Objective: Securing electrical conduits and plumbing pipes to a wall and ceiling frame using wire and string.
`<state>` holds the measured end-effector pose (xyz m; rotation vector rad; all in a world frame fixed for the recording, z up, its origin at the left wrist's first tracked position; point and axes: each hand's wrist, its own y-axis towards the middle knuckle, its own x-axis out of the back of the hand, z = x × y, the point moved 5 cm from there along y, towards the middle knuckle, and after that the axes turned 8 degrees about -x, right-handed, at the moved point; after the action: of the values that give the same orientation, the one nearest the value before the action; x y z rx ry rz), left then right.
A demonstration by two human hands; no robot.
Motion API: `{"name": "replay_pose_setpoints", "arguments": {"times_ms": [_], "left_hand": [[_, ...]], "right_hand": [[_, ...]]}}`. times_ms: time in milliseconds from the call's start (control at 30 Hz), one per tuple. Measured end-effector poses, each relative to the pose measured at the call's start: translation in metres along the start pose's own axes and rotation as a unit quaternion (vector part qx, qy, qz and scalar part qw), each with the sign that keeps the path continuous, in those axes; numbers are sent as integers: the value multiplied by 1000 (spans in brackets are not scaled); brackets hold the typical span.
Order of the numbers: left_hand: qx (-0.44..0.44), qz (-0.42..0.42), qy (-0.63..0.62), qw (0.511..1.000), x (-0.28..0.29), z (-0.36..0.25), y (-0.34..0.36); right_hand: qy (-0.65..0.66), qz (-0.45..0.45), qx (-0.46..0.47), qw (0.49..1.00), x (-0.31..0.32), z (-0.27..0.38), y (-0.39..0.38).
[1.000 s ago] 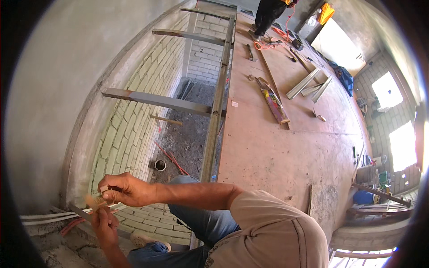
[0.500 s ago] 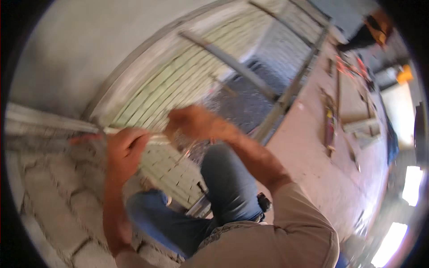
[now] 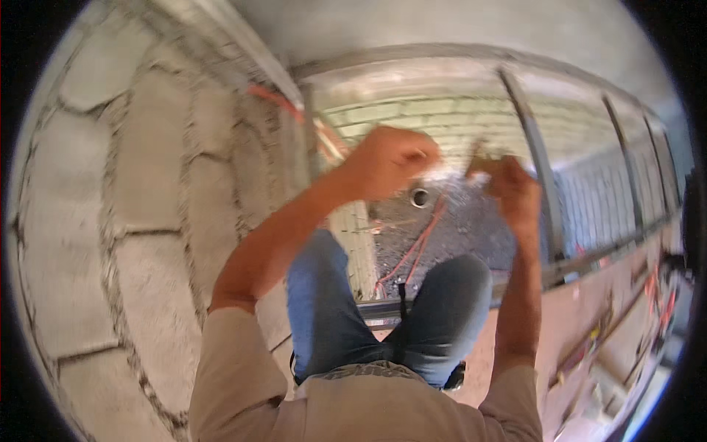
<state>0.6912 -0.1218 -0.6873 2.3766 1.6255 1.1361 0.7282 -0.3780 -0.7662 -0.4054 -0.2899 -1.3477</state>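
My left hand (image 3: 394, 163) is raised in front of me, its fingers curled closed. A small pale bit shows at its fingertips, too blurred to name. Level with it and apart to the right, my right hand (image 3: 515, 193) pinches a small yellowish-brown object (image 3: 486, 163), smeared by motion. Close to the left hand, an orange-red tube or cable (image 3: 276, 99) runs past an upright post at the wall corner. Below the hands, a reddish cord (image 3: 421, 247) hangs or lies over dark ground, near a round pipe-like opening (image 3: 419, 197).
A rough block wall (image 3: 151, 162) rises at my left. Grey metal bars (image 3: 532, 147) cross the opening ahead, joined to a long rail (image 3: 589, 264) on the right. Several tools and wood pieces lie on the pinkish board (image 3: 560, 331) at the lower right. My knees straddle the near edge.
My view has swung, so the block wall fills more of the left. The hands, earlier close together near a pale strip by the wall, are now raised, with the right hand farther right.
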Motion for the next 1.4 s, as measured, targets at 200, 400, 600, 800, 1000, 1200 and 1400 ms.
{"name": "replay_pose_setpoints", "arguments": {"times_ms": [200,400,600,800,1000,1200,1400], "left_hand": [[134,51,-16,989,1,44,-52],[187,-86,-1,979,67,42,-41],[186,113,1,976,22,19,-67],[305,-19,62,950,89,52,-81],[303,105,169,932,48,100,-87],[217,-4,-164,962,0,49,-43],[271,42,-346,897,-49,41,-24]], "right_hand": [[566,187,110,795,-5,50,-34],[-106,397,30,911,-69,33,-50],[259,-124,99,953,2,36,18],[502,12,84,861,-11,47,7],[441,105,79,888,-38,45,-15],[258,27,153,954,-44,43,-13],[360,-3,106,927,-42,47,-13]]}}
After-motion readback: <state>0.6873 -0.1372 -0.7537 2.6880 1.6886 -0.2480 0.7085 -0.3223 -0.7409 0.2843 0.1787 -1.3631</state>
